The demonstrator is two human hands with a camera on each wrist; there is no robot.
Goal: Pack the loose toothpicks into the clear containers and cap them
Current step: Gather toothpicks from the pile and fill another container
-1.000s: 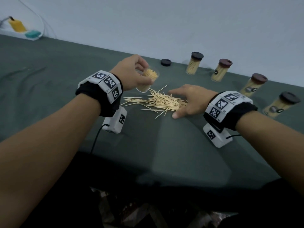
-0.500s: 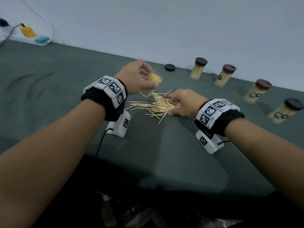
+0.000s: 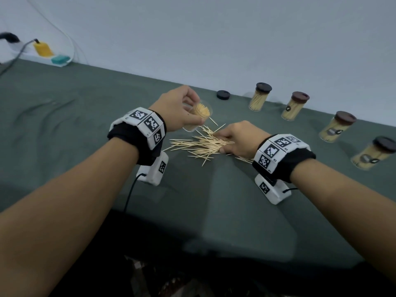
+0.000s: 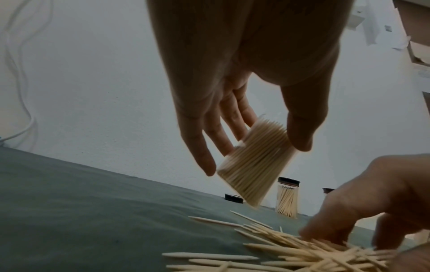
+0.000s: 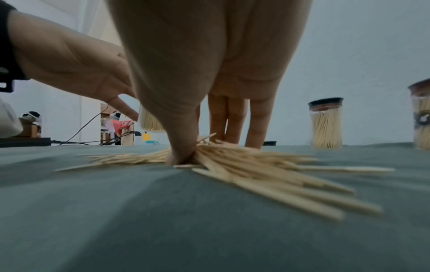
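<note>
A worktop under a dark green cloth, creased at the far left, runs along a pale wall. At the far left corner a white power strip lies against the wall with a yellow plug and a teal block on it. Thin white cables climb the wall. A black cable enters from the left edge.

4 capped containers, 1 open container, 1 loose cap, 2 hands.
</note>
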